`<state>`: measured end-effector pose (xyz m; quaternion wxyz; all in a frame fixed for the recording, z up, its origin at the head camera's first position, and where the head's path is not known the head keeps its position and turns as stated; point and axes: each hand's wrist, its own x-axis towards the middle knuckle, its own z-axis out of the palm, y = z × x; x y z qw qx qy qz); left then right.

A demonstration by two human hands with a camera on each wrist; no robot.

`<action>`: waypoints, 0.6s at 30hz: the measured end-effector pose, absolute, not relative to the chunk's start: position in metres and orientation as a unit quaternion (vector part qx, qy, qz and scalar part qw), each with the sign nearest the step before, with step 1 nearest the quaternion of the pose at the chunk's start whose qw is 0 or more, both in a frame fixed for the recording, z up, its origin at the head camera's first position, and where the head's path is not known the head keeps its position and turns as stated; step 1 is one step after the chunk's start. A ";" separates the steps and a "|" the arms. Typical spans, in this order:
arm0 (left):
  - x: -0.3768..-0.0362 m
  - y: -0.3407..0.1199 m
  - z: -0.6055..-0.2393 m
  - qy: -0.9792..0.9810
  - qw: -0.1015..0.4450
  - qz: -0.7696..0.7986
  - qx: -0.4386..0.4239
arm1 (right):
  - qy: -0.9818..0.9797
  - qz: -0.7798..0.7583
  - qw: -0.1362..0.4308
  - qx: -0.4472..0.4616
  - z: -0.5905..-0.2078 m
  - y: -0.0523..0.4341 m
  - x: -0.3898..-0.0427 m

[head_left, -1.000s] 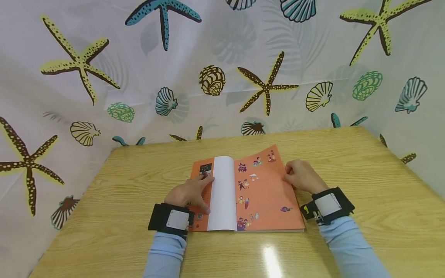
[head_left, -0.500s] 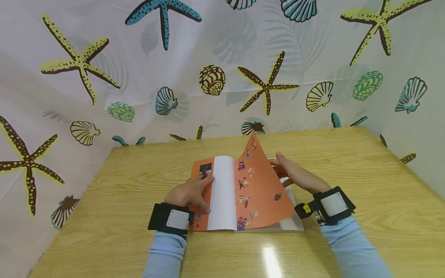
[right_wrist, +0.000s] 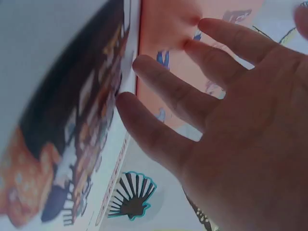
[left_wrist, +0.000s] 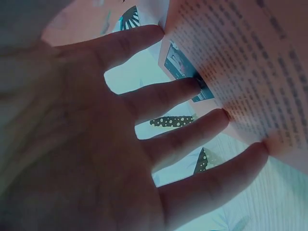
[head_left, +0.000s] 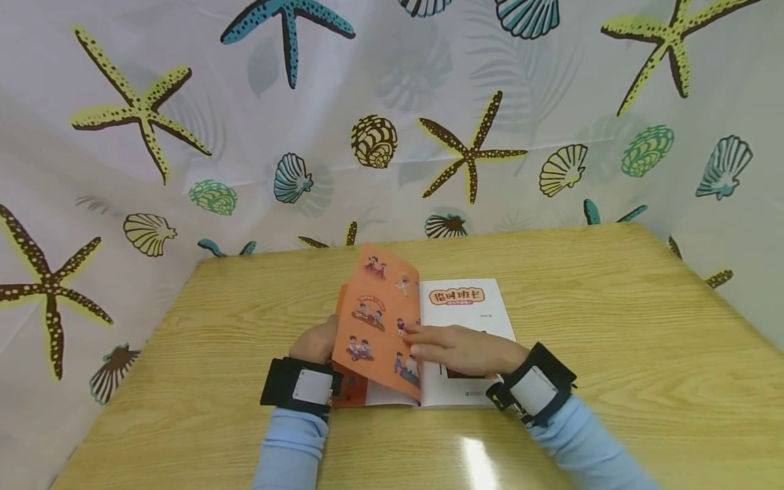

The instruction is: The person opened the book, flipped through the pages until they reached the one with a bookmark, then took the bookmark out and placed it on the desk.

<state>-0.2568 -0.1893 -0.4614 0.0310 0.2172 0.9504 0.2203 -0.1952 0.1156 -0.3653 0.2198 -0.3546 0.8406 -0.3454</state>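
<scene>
Curtained booth (head_left: pixel 392 122), wooden table (head_left: pixel 612 306)

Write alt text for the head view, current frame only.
A person's right hand pushes an orange leaf of an open book leftward with straight fingers, while the left hand sits behind that leaf. The book lies on a wooden table before a curtain printed with starfish and shells.
</scene>
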 end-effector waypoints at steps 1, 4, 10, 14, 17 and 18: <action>-0.263 -0.198 -0.478 0.946 0.000 0.226 0.231 | 0.845 -0.329 0.214 -0.364 -0.367 0.114 -0.194; -0.280 -0.209 -0.505 0.942 -0.003 0.226 0.247 | 0.858 -0.283 0.200 -0.378 -0.369 0.110 -0.190; -0.261 -0.190 -0.468 0.965 0.083 0.222 0.112 | 0.887 -0.179 0.163 -0.394 -0.374 0.106 -0.185; -0.271 -0.187 -0.473 0.961 0.097 0.219 0.136 | 0.891 -0.154 0.158 -0.398 -0.375 0.104 -0.183; -0.278 -0.185 -0.477 0.958 0.124 0.241 0.096 | 0.894 -0.146 0.157 -0.393 -0.374 0.102 -0.182; -0.272 -0.180 -0.463 0.958 0.144 0.240 0.064 | 0.896 -0.142 0.154 -0.391 -0.374 0.102 -0.181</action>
